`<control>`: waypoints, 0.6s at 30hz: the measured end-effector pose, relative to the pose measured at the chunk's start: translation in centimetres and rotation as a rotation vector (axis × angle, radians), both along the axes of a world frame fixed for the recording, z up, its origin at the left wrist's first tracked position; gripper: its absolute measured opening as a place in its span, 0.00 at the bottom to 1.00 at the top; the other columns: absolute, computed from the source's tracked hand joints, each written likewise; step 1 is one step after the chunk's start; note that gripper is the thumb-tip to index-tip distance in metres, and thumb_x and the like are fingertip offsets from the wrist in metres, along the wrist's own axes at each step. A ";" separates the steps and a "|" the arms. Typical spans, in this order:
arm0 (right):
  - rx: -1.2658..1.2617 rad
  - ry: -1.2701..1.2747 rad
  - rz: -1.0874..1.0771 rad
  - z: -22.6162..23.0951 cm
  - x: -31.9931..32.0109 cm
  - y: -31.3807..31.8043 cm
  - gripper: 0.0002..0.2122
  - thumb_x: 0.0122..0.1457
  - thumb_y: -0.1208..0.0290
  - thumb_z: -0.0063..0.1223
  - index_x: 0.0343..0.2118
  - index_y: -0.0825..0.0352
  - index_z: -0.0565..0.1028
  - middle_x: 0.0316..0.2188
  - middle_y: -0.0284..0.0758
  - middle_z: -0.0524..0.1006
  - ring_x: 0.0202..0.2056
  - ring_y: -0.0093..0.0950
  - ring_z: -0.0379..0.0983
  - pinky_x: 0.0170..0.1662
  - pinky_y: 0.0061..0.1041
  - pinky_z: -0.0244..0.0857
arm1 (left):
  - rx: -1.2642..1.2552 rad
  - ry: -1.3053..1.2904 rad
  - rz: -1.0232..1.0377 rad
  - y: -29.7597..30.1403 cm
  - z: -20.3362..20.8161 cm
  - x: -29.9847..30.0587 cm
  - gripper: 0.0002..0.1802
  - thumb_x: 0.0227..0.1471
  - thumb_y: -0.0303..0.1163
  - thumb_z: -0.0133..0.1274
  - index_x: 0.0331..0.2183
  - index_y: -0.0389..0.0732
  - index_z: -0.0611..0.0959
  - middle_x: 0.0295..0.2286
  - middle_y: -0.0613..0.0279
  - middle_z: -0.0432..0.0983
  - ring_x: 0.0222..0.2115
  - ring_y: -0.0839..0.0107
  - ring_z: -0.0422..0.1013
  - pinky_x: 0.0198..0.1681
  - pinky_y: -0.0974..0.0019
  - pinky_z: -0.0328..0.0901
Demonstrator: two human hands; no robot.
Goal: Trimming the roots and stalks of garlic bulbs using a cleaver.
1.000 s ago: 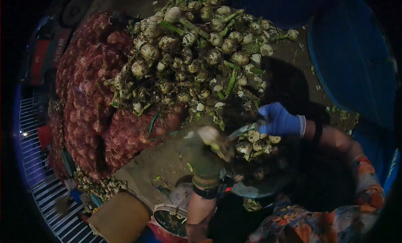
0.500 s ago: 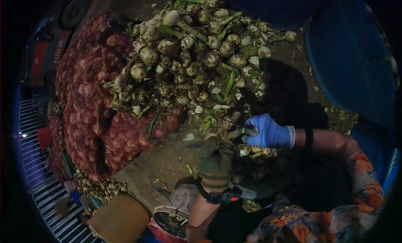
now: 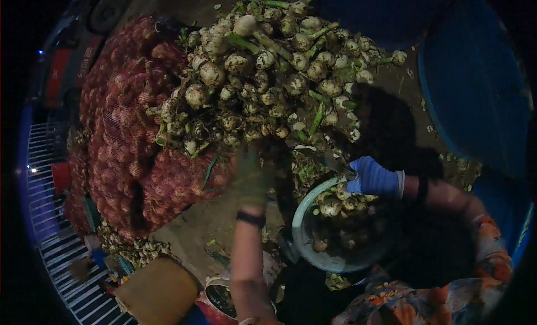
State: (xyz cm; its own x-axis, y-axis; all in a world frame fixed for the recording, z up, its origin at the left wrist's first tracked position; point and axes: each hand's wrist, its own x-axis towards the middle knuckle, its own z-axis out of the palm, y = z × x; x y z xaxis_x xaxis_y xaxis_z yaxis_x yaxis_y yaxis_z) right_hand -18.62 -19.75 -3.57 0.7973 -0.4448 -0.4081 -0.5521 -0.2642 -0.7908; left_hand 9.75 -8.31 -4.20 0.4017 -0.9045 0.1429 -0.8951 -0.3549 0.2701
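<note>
Left hand [image 3: 251,177] beside bulb heap [image 3: 274,73], grip too blurred to tell, right hand [image 3: 372,177] grasping dark tool [image 3: 340,168] near basin [image 3: 300,235]

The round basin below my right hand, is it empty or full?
The basin is not empty: pale bulbs lie inside. How full, I cannot tell; its right side is in deep shadow.

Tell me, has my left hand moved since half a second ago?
Yes: judged against the garlic pile, your left hand has moved up and left in the picture, closer to the pile's lower edge.
</note>
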 end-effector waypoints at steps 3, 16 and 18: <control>0.107 0.034 -0.021 -1.2 1.0 0.7 0.18 0.38 0.59 0.61 0.19 0.74 0.73 0.12 0.48 0.68 0.17 0.41 0.68 0.23 0.36 0.62 | 0.241 -0.225 0.048 -2.6 -1.6 2.3 0.26 0.43 0.38 0.58 0.46 0.44 0.73 0.41 0.47 0.68 0.34 0.49 0.72 0.34 0.53 0.70; 0.275 -0.054 -0.231 -0.5 -0.3 -1.0 0.15 0.41 0.65 0.62 0.25 0.74 0.75 0.16 0.39 0.72 0.21 0.22 0.68 0.25 0.29 0.63 | 0.220 0.037 -0.059 0.9 -7.4 -1.9 0.27 0.46 0.43 0.55 0.45 0.41 0.69 0.33 0.47 0.71 0.32 0.50 0.72 0.29 0.55 0.68; 0.237 -0.068 -0.176 -0.2 -0.6 -1.5 0.13 0.43 0.68 0.63 0.27 0.73 0.76 0.18 0.29 0.73 0.24 0.13 0.65 0.25 0.23 0.62 | 0.223 0.155 -0.036 2.1 -7.6 -4.4 0.30 0.46 0.44 0.55 0.49 0.39 0.68 0.31 0.45 0.71 0.31 0.48 0.71 0.30 0.52 0.67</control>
